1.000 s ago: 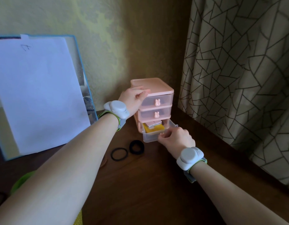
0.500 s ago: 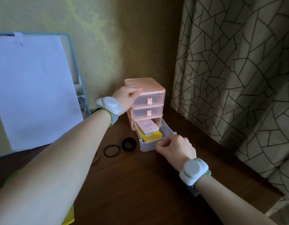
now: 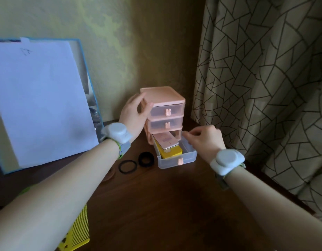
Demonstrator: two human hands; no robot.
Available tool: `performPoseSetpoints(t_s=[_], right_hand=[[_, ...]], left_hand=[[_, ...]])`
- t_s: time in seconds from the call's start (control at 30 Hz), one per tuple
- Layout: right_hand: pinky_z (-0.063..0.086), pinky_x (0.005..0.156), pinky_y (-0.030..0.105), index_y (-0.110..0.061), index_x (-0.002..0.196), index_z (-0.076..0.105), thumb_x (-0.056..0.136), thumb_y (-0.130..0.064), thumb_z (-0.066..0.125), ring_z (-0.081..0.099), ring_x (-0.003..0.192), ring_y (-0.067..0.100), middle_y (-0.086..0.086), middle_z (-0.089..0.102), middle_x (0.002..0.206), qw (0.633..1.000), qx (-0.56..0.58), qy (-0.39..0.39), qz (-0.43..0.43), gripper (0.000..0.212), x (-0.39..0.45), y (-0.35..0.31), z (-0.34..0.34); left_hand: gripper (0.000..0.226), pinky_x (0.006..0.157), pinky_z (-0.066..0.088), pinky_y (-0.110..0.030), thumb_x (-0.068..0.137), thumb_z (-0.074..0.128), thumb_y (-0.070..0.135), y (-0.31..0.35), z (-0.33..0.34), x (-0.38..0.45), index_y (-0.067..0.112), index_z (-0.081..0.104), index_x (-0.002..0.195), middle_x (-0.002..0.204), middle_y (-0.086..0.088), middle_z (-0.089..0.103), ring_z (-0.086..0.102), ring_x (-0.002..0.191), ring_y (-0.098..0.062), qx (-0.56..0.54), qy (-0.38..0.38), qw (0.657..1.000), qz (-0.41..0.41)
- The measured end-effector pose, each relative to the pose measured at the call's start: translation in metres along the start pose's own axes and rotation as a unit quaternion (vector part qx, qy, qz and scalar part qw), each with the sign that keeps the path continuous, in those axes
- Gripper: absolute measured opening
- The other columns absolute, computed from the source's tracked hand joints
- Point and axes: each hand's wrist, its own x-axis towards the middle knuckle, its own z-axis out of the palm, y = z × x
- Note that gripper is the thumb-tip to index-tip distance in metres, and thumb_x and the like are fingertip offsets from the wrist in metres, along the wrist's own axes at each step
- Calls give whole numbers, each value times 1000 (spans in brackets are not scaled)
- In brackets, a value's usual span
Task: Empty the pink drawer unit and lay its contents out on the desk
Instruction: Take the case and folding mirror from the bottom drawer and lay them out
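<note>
The pink drawer unit (image 3: 163,96) stands at the back of the dark wooden desk (image 3: 156,205), its two upper drawers closed. Its clear bottom drawer (image 3: 176,161) is pulled far out. Inside lie a yellow box (image 3: 172,152) and a flat pinkish card-like item (image 3: 166,141) on top of it. My left hand (image 3: 135,113) grips the unit's left side. My right hand (image 3: 204,140) hovers over the drawer's right rim with fingers loosely curled, holding nothing.
Two black hair ties (image 3: 136,163) lie on the desk left of the drawer. A blue-framed board with white paper (image 3: 39,102) leans on the wall at left. A yellow comb (image 3: 75,232) lies near the front. A patterned curtain (image 3: 265,78) hangs at right.
The bottom drawer has been pulled further out. My right hand let go of its front and rose to its right rim. My left hand slid from the unit's top to its side.
</note>
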Motion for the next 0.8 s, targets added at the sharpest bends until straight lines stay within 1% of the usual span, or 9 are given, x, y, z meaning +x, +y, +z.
performPoseSetpoints(t_s=[0.07, 0.13, 0.27, 0.33, 0.4, 0.47, 0.53, 0.63, 0.8], right_hand=[[58, 67, 36, -22, 67, 73, 83, -37, 66, 66, 69, 24, 4, 70, 68, 1000, -8, -15, 8, 23, 15, -11, 2], [58, 70, 35, -16, 78, 77, 82, -33, 68, 66, 73, 25, 6, 71, 76, 998, -28, -48, 29, 20, 29, -18, 9], [55, 85, 37, -8, 104, 71, 85, -41, 66, 66, 96, 31, 13, 69, 103, 990, -65, -103, 67, 39, 42, -29, 28], [54, 84, 35, -7, 108, 70, 86, -38, 65, 65, 100, 32, 14, 69, 108, 987, -91, -114, 64, 38, 44, -31, 37], [52, 82, 33, -8, 107, 71, 89, -34, 62, 65, 101, 32, 15, 69, 110, 984, -110, -121, 69, 33, 44, -32, 43], [51, 83, 34, -7, 108, 71, 90, -33, 62, 65, 104, 32, 15, 67, 114, 980, -121, -137, 74, 33, 46, -33, 48], [50, 82, 32, -7, 111, 69, 87, -33, 68, 64, 106, 30, 14, 66, 117, 975, -139, -156, 75, 36, 47, -36, 49], [47, 81, 29, -8, 114, 67, 85, -35, 71, 63, 110, 26, 11, 66, 119, 969, -158, -177, 74, 40, 49, -40, 48], [48, 80, 26, -7, 112, 69, 87, -38, 69, 64, 109, 24, 10, 69, 114, 971, -144, -178, 70, 40, 48, -37, 47]], left_hand=[[48, 109, 36, -36, 96, 54, 35, -1, -1, -22, 18, 47, 140, 145, -8, 47, 46, 131, -22, -5, -4, 1000, -27], [52, 107, 36, -33, 94, 54, 40, -5, 0, -44, 21, 44, 142, 145, -8, 46, 47, 129, -21, 13, -37, 998, -57], [65, 105, 37, -35, 90, 55, 53, -17, 7, -72, 23, 38, 145, 148, -6, 44, 46, 131, -23, 54, -147, 982, -102], [63, 93, 38, -29, 87, 56, 57, -20, 9, -79, 27, 44, 141, 143, -1, 51, 51, 125, -21, 54, -202, 972, -106], [57, 87, 38, -26, 84, 58, 59, -20, 11, -83, 33, 51, 134, 138, 4, 57, 56, 119, -18, 33, -241, 964, -107], [56, 92, 41, -30, 79, 61, 64, -21, 13, -85, 36, 56, 128, 133, 6, 61, 53, 122, -21, 45, -246, 962, -106], [68, 98, 41, -39, 71, 57, 75, -19, 15, -86, 39, 56, 128, 128, 3, 64, 46, 123, -26, 110, -242, 958, -105], [78, 92, 35, -39, 67, 58, 79, -18, 18, -87, 35, 54, 131, 123, -2, 65, 43, 121, -27, 180, -246, 948, -93], [76, 91, 32, -41, 66, 63, 76, -20, 21, -86, 36, 53, 131, 125, 0, 63, 41, 121, -26, 203, -258, 942, -74]])
